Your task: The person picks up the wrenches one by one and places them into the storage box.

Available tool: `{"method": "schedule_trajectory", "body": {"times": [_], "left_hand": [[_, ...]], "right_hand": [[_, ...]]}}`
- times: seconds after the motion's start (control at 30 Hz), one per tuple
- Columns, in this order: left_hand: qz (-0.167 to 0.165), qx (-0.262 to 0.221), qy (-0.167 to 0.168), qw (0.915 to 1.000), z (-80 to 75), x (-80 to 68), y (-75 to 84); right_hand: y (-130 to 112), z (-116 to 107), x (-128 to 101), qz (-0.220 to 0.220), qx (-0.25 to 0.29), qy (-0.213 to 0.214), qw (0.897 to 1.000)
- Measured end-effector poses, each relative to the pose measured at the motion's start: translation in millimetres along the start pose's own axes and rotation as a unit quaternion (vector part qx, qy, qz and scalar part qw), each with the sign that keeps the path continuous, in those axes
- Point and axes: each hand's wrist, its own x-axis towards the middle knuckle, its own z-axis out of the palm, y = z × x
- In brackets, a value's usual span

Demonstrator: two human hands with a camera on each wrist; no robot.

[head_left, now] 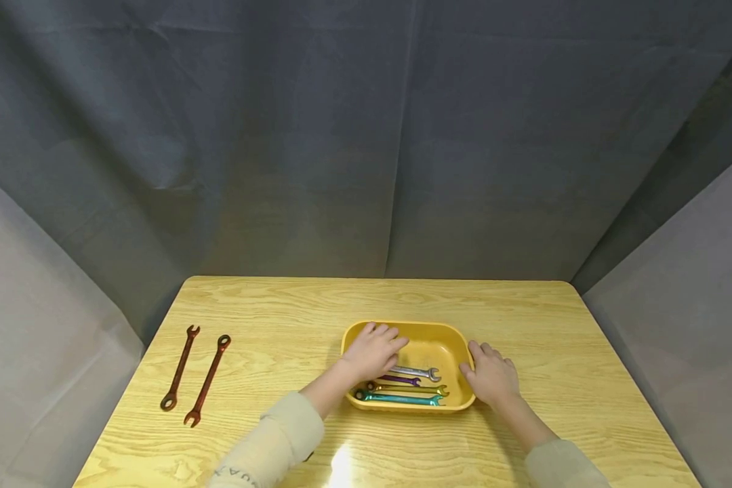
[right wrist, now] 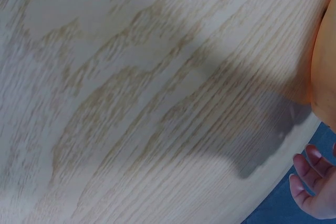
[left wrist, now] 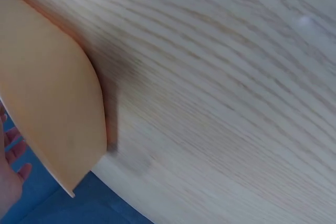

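A yellow plastic tray (head_left: 439,339) sits on the table. Inside lie a silver wrench (head_left: 423,372), a purple wrench (head_left: 407,380), a gold wrench (head_left: 411,389) and a teal wrench (head_left: 399,398), roughly parallel. My left hand (head_left: 373,352) is over the tray's left part, fingers loosely extended, hiding the left ends of the silver and purple wrenches. At the right rim is my right hand (head_left: 495,376), its thumb tip overlapping the edge and its fingers relaxed along the outside. The right wrist view shows those fingers (right wrist: 307,179) slightly bent and spread.
Two red wrenches (head_left: 179,368) (head_left: 208,381) lie side by side on the left of the wooden table (head_left: 280,305). A dark grey curtain (head_left: 305,169) hangs behind the far edge, with pale panels (head_left: 677,325) at both sides.
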Motion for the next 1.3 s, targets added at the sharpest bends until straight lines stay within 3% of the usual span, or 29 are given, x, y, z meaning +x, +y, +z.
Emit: {"method": "schedule_trajectory", "body": {"times": [0.37,0.8,1.3], "left_hand": [[-0.041,0.001,0.004,0.9991,-11.6,-16.9,-18.3],[-0.082,-0.012,0.098,0.9918,-12.4,-42.7,-39.5],[-0.138,-0.027,0.112,0.9837,-5.4,-71.6,-63.2]], "right_hand": [[0.4,-0.3,0.4,-0.003,0.001,0.002,1.0],[0.5,-1.1,1.5,-0.007,-0.002,0.004,1.0],[1.6,1.0,0.6,-0.002,0.002,0.003,1.0]]}}
